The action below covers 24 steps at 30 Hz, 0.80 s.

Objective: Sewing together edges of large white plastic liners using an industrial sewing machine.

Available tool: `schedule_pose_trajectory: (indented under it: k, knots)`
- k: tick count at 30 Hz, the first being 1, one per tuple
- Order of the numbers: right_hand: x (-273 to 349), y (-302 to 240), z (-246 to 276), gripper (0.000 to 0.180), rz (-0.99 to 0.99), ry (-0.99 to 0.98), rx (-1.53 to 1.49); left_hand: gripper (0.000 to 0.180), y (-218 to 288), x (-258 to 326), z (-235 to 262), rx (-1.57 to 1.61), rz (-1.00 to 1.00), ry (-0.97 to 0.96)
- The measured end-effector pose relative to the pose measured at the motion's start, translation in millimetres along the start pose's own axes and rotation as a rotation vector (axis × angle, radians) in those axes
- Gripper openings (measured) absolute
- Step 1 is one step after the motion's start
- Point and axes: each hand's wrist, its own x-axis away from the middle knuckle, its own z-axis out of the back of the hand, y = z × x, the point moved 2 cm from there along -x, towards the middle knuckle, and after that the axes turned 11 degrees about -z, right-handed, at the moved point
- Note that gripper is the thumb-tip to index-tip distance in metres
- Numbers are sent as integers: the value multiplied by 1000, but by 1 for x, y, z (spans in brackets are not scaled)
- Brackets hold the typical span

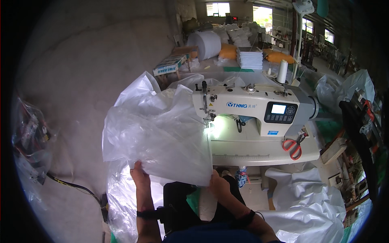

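the sheet, white and translucent, lies crumpled across the left of the tabletop and hangs over its near edge toward the person's lap. the left grip pinches the sheet low on its near side, left of the machine; the fingers beneath are partly hidden. the right grip pinches the near right corner, just in front of the tabletop. between this corner and the machine's needle end, the right edge of the sheet runs nearly straight; whether it passes under the needle cannot be told. a bright light falls beside that edge.

on the tabletop, to the right, lie the scissors, red handles toward the person. small dark snips rest beneath the machine's arm. a white thread cone stands upright behind the machine, whose screen is lit. at lower right, below the tabletop, a heap of white film lies in folds. farther back are a large roll and a white stack.
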Motion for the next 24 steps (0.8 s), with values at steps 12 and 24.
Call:
schedule_pose_trajectory:
  k: [12,24]
  knots:
    - [-10,-9,-22,65,227,259,470,10,25,-23,44,-833,-236,-60]
    - [-86,-35,-11,40,324,383,614,27,-41,-112,23,-1447,-706,-207]
